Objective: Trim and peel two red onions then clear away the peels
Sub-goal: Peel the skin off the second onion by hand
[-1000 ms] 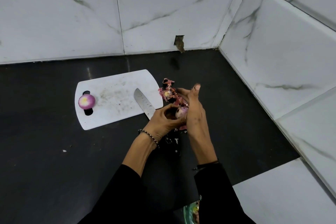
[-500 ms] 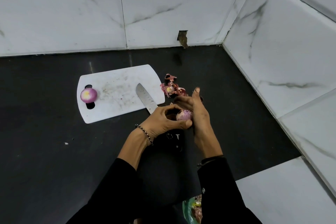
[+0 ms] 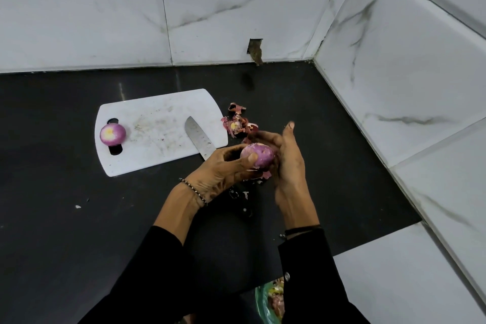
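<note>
On the bench (image 3: 65, 218), a board (image 3: 157, 123) carries an onion (image 3: 112, 134) at its left end and a knife (image 3: 198, 137) across its near right corner. Peels (image 3: 238, 123) lie just right. Nearer, the left hand (image 3: 223, 171) and right hand (image 3: 286, 160) hold a second onion (image 3: 259, 156).

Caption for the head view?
Left hand and right hand hold a red onion; another onion and knife lie on the cutting board.

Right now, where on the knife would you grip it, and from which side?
By its dark handle, coming from the near side. The knife lies flat, blade on the cutting board pointing away, handle sticking off the near edge over the counter, partly hidden beneath the left hand.
</note>
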